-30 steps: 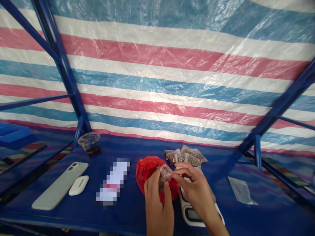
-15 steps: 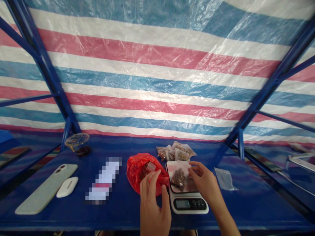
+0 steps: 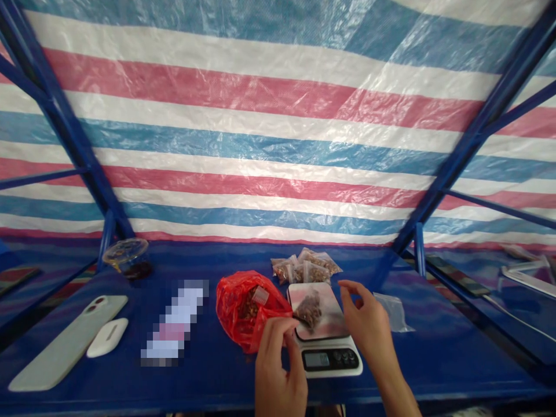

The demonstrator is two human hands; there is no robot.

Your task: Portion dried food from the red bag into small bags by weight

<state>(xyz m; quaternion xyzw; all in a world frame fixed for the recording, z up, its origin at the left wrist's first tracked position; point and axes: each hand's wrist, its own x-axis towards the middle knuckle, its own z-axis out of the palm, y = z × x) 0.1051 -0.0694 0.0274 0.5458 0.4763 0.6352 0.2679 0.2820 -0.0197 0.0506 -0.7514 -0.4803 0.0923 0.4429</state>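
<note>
A white digital kitchen scale (image 3: 332, 360) stands on the blue table. On its pan lies a small clear bag of brown dried pieces (image 3: 309, 310). My left hand (image 3: 280, 368) is at the pan's left front corner, thumb and forefinger tips close together; anything between them is too small to make out. Just behind those fingers sits an open red plastic bag (image 3: 232, 307) with brown pieces and a small pale packet (image 3: 260, 295) inside. My right hand (image 3: 369, 318) hovers at the pan's right edge, fingers bent and apart, holding nothing visible.
Several filled zip bags (image 3: 306, 267) lie behind the scale. An empty clear zip bag (image 3: 394, 313) is at the right. Leftward are a blurred-out paper (image 3: 176, 324), a phone (image 3: 65, 347), a white earbud case (image 3: 108, 337) and a clear plastic bowl (image 3: 130, 260). Blue metal posts (image 3: 417, 231) flank the table.
My left hand has moved from over the red bag to the scale's left corner, its fingers drawn together. My right hand has pulled back slightly from the pan. The view has shifted a little.
</note>
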